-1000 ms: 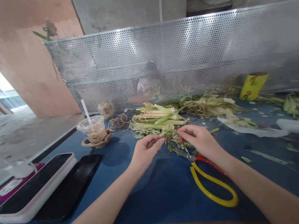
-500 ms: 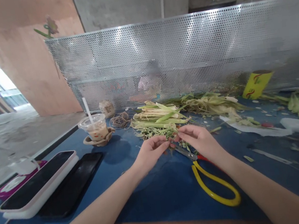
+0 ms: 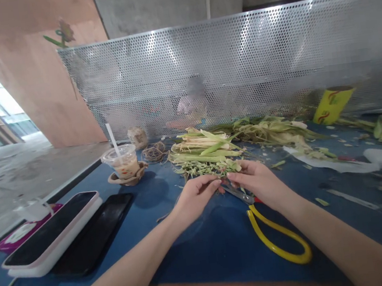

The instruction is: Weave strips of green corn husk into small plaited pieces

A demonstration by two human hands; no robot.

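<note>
My left hand (image 3: pixel 200 195) is closed in a pinch, thumb against fingers, on one side of a small green plant sprig (image 3: pixel 223 176) with reddish bits. Facing it, my right hand (image 3: pixel 256 179) pinches the sprig from the other side; its exact shape is partly hidden by the fingers. Just behind both hands lies a heap of cut green stalks (image 3: pixel 205 143), with small leafy pieces (image 3: pixel 197 167) along its near side. Scissors (image 3: pixel 281 236) with yellow and red handles rest on the blue table under my right hand, their blades partly covered.
At left stand a plastic drink cup (image 3: pixel 122 163) with a straw, a coil of twine (image 3: pixel 153 152), a black phone (image 3: pixel 94 233) and a pink-edged phone (image 3: pixel 53 229). Dry husks (image 3: pixel 269 128), a yellow roll (image 3: pixel 332 104) and a perforated metal screen (image 3: pixel 154 73) are behind; a person sits beyond it.
Both hands stay pinched close together and have shifted slightly. More of a pale green leafy part shows above my right fingertips. The view has moved a little.
</note>
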